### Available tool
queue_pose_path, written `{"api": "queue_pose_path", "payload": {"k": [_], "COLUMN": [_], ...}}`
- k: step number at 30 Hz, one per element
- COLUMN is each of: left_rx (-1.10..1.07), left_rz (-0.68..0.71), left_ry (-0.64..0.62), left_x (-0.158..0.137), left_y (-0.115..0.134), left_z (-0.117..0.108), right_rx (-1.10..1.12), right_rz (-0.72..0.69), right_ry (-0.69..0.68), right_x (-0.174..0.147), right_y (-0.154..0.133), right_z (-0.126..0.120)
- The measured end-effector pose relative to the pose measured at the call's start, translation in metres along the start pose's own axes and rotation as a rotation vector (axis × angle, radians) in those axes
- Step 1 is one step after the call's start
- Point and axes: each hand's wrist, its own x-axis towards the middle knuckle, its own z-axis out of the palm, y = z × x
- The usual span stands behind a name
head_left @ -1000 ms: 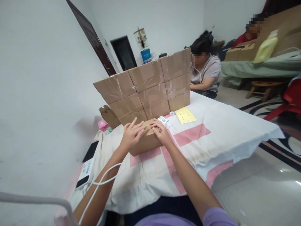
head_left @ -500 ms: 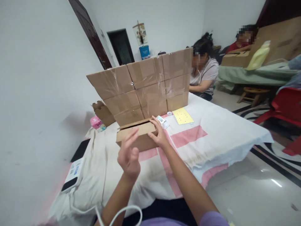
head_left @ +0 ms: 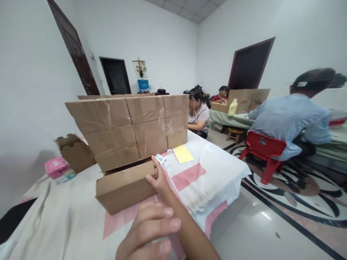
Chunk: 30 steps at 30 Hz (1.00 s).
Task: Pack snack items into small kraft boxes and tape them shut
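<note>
A long brown cardboard box [head_left: 126, 184] lies on the cloth-covered table, with a dark gap along its far top edge. My right hand [head_left: 159, 177] is at its right end, thumb on the near side and fingers over the far corner. Close to the camera, my left hand [head_left: 149, 231] is raised in front of the box, apart from it. Its fingers are bent and slightly spread, with nothing in them. Just beyond my right fingertips sits a small white object [head_left: 162, 161] with a label.
A taped cardboard partition [head_left: 148, 126] stands behind the box. A yellow sheet [head_left: 183, 154] and a tape roll [head_left: 169, 151] lie to the right. At left are a pink package [head_left: 56, 168] and an open carton [head_left: 76, 153]. One person sits on a red chair [head_left: 264, 146]; others sit farther back.
The view has swung right and closer, bringing in the person on the red chair. My left hand has come away from the box toward the camera; my right hand stays at the box's end.
</note>
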Motion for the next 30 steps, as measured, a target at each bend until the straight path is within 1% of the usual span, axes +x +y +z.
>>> {"api": "queue_pose_path", "payload": {"k": [2, 3, 5, 7, 8, 10, 11, 12, 14, 17, 19, 22, 24, 27, 30], "left_rx": [0.025, 0.069, 0.246, 0.511, 0.620, 0.773, 0.827, 0.837, 0.821, 0.746, 0.694, 0.615, 0.553, 0.465, 0.390], "left_rz": [-0.018, -0.042, -0.116, -0.193, -0.279, -0.487, -0.559, -0.592, -0.617, -0.630, -0.650, -0.709, -0.755, -0.816, -0.848], "left_ry": [-0.041, -0.060, -0.093, -0.101, -0.130, -0.301, -0.380, -0.440, -0.521, -0.573, -0.559, -0.462, -0.371, -0.193, -0.040], "left_x": [0.004, 0.006, 0.010, 0.013, 0.015, 0.018, 0.019, 0.021, 0.024, 0.028, 0.028, 0.024, 0.021, 0.020, 0.030], "left_y": [-0.005, -0.012, -0.034, -0.065, -0.082, -0.116, -0.131, -0.144, -0.164, -0.181, -0.188, -0.197, -0.202, -0.207, -0.201], "left_z": [-0.008, -0.014, -0.030, -0.050, -0.060, -0.077, -0.083, -0.086, -0.085, -0.072, -0.065, -0.061, -0.061, -0.063, -0.065], "right_rx": [-0.021, -0.028, -0.031, -0.023, -0.022, -0.030, -0.039, -0.048, -0.068, -0.083, -0.087, -0.118, -0.137, -0.139, -0.132], "right_rz": [0.017, 0.019, 0.003, -0.019, -0.024, -0.022, -0.021, -0.021, -0.020, -0.013, -0.021, -0.037, -0.036, -0.032, -0.025], "right_ry": [-0.008, -0.008, 0.003, 0.020, 0.023, 0.023, 0.024, 0.026, 0.031, 0.039, 0.042, 0.032, 0.020, 0.040, 0.063], "right_x": [0.001, 0.001, 0.002, 0.003, 0.004, 0.004, 0.004, 0.005, 0.005, 0.004, 0.004, 0.004, 0.004, 0.004, 0.005], "right_y": [0.001, 0.002, 0.004, 0.006, 0.007, 0.007, 0.007, 0.006, 0.004, 0.001, -0.001, -0.001, 0.000, 0.004, 0.005], "right_z": [0.000, 0.000, 0.001, 0.003, 0.004, 0.005, 0.005, 0.006, 0.006, 0.005, 0.004, 0.002, 0.002, 0.003, 0.004]}}
